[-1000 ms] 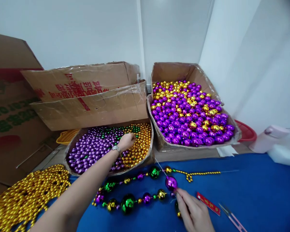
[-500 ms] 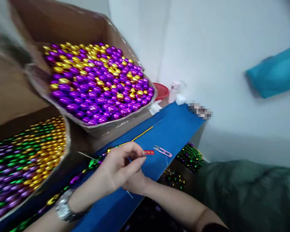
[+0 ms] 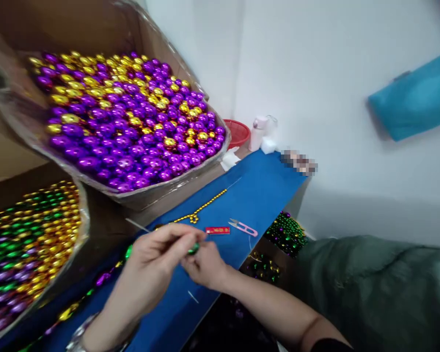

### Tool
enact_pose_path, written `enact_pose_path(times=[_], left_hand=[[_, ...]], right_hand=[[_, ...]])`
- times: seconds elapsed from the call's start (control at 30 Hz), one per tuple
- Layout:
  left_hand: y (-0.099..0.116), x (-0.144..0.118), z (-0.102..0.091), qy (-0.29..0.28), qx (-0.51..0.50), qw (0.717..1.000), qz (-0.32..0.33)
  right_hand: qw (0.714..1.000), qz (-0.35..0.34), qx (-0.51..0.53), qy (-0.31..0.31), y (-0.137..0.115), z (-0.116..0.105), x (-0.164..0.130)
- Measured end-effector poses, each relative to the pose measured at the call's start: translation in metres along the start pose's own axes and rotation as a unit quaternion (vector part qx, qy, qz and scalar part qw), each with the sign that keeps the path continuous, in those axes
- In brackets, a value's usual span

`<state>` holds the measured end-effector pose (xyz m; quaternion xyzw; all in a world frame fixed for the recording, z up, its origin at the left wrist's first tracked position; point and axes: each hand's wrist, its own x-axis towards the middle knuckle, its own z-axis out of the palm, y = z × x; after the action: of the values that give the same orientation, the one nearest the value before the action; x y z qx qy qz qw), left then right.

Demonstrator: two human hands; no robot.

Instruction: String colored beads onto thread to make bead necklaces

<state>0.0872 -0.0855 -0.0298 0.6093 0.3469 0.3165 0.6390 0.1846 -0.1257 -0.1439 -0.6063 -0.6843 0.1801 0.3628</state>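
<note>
Over the blue-covered table (image 3: 267, 181), my left hand (image 3: 157, 259), with a watch at the wrist, is closed in a pinch. My right hand (image 3: 207, 266) meets it, its fingers curled together. A shiny green bead (image 3: 193, 249) shows between the fingertips of both hands; the thread, if any, is hidden. Beyond them lies a gold bead string (image 3: 210, 200) with a small loop of beads. Just past my fingers sits a red printed strip (image 3: 217, 230), with pink thread snips (image 3: 244, 227) to its right. A green, purple and gold bead strand (image 3: 104, 278) runs left of my left forearm.
A large carton of purple and gold beads (image 3: 132, 132) stands along the left. Nearer is a box of bead strings (image 3: 33, 244). A red basket (image 3: 238, 134) and pink bottle (image 3: 257, 133) are at the back. More beads (image 3: 288, 234) lie below the table's right edge.
My left hand has rolled and lowered, and the green bead now shows between the two hands. The view has shifted, bringing the loop in the gold string into sight.
</note>
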Motion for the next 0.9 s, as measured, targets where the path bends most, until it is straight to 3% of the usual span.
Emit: enact_pose_path(times=[0.07,0.13,0.3,0.4,0.9], left_hand=[[0.001,-0.015,-0.035,0.118,-0.096,0.987,-0.043],[-0.001,-0.031,-0.063,0.194,-0.166,0.965,-0.057],[-0.015,-0.052,-0.103,0.274,-0.27,0.922,-0.051],[-0.021,-0.059,-0.11,0.293,-0.295,0.909,-0.039],[-0.025,-0.068,-0.116,0.299,-0.187,0.935,0.036]], right_hand=[[0.999,-0.018,0.037,0.008,-0.007,-0.005,-0.003],[0.996,-0.035,0.075,0.016,-0.016,-0.009,-0.007],[0.984,-0.109,0.142,-0.011,-0.027,-0.009,-0.014],[0.978,-0.146,0.145,-0.031,-0.031,-0.004,-0.016],[0.983,-0.16,0.065,-0.057,-0.03,0.003,-0.014]])
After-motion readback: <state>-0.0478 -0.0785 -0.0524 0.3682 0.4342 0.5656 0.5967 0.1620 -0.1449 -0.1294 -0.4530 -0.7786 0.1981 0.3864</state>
